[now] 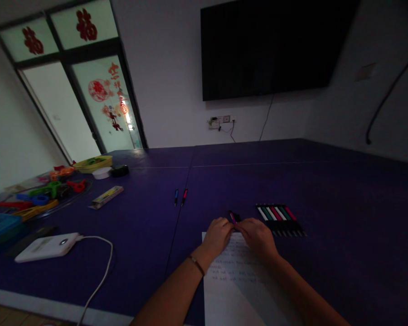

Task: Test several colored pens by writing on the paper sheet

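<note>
My left hand (218,234) and my right hand (258,236) meet at the top edge of a sheet of paper (221,303) with handwritten lines. Between my closed fingertips is a pen (232,218) with a pink-purple barrel, its lower part hidden by the fingers. Something black lies just behind it, too dark to make out. To the right of my right hand, several pens (279,213) with white, green and pink barrels lie side by side in a row. Farther off to the left, a blue pen (176,197) and a red pen (184,197) lie apart from that row.
On the left lie a white power bank (49,246) with a cable (109,262), a small narrow box (107,197), scissors-like coloured tools (41,194), a blue container (2,226), a yellow basket (93,164) and tape rolls (119,170). The purple table (139,253) reaches the wall.
</note>
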Available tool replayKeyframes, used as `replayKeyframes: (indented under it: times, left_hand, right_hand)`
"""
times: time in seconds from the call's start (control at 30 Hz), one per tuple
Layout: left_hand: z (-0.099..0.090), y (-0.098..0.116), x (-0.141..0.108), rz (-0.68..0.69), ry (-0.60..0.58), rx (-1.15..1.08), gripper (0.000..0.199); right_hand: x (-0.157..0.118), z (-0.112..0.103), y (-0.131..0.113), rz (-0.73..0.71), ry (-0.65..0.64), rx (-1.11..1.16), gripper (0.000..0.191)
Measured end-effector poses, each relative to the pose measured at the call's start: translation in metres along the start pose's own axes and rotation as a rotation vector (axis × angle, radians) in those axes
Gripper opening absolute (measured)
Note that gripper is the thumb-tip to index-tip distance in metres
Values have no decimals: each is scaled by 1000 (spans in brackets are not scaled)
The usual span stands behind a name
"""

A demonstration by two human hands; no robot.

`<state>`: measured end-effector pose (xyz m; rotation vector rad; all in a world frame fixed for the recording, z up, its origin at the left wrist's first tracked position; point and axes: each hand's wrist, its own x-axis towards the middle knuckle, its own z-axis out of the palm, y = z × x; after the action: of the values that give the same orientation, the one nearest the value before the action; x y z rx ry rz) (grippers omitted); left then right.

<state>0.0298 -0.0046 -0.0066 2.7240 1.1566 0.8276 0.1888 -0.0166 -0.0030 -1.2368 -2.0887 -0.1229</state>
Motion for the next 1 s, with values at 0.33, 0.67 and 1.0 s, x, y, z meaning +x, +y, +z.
replayKeyframes:
  times: [0.33,0.67,1.0]
  left_hand:
    - [2,0,0,-17,8,12,21]
    - [3,1,1,-43,46,18,24]
    - [4,0,1,-49,89,-44,16]
  right_hand:
    - [1,0,1,90,193,75,26]
    - [0,3,6,374,372,169,21]
    - [-2,14,8,157,38,242,22]
